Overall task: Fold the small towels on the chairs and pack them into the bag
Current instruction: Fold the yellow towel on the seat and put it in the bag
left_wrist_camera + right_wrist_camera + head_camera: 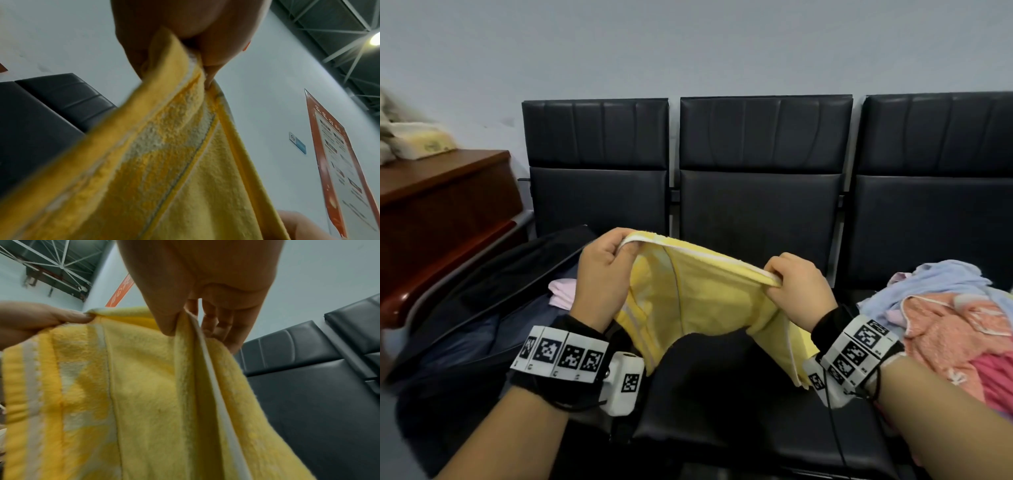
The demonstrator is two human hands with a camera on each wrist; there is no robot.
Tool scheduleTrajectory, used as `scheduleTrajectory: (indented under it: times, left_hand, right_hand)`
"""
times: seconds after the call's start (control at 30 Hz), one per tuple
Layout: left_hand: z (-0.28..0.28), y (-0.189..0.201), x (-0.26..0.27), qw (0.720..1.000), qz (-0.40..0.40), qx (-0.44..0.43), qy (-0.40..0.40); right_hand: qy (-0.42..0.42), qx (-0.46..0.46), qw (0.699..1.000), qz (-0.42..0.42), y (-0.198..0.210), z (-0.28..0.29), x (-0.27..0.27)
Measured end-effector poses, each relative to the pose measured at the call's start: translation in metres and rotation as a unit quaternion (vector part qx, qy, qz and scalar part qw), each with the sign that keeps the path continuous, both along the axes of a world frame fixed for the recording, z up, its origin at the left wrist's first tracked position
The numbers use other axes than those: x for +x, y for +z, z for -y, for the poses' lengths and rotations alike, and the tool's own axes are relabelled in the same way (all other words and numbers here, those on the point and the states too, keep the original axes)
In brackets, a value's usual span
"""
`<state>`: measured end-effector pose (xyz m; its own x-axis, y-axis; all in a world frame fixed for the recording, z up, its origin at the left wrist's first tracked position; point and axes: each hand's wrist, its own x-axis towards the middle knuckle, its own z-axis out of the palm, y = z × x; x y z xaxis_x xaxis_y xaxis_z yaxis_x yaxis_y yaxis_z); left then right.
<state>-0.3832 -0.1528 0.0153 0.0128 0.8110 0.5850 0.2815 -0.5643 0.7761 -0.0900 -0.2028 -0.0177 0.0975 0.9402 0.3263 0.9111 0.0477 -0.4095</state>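
A yellow towel (702,301) with pale stripes hangs doubled over the middle chair seat, stretched between my two hands. My left hand (607,260) pinches its upper left corner, thumb against fingers. At the upper right edge my right hand (791,277) pinches the towel too. The left wrist view shows the towel (164,154) running down from the pinching left hand (197,53). From the right wrist I see the towel (144,386) clamped between thumb and fingers of the right hand (185,324). An open dark bag (482,308) lies on the left seat with a folded pink towel (561,291) inside.
A heap of loose towels (945,315), blue, peach and pink, lies on the right chair. Three black chairs (763,192) stand against a grey wall. A brown wooden cabinet (445,212) stands left of the bag.
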Motion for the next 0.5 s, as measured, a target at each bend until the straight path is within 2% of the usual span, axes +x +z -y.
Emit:
scheduleTrajectory:
  times: [0.2,0.43,0.5]
  left_hand:
    - [-0.005,0.001,-0.012,0.998,0.040,-0.004,0.055]
    - [-0.025,-0.004,-0.044,0.985,0.067,-0.036,0.158]
    - [-0.030,-0.008,-0.051,0.982,0.051,-0.045,0.175]
  right_hand:
    - [-0.040,-0.050,0.998,0.019,0.005,0.001,0.009]
    - [-0.068,-0.026,0.997,0.004,0.007,0.005,0.031]
    - [-0.070,-0.026,0.997,-0.011,0.006,0.004,0.037]
